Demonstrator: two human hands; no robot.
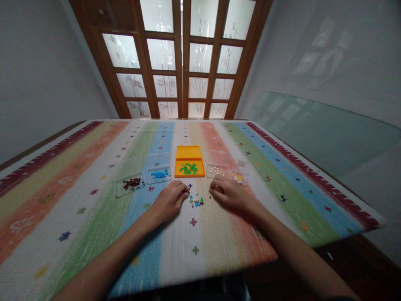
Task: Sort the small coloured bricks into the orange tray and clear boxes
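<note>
A small pile of mixed coloured pieces [196, 201] lies on the striped tablecloth between my hands. My left hand [169, 201] rests on the cloth just left of the pile, fingers curled with the tips pinched near its upper edge. My right hand [228, 192] lies just right of the pile, fingers bent and close together, tips towards the pieces. Whether either hand holds a piece is too small to tell. Behind the pile stands an orange box [189, 168] with green pieces in it.
A row of small clear boxes lines up with the orange one: dark red pieces [130, 184], blue pieces [159, 174], cream pieces [216, 170], yellow pieces [239, 177]. The table's right edge [328, 184] borders a wall; a wooden glazed door [184, 58] stands behind.
</note>
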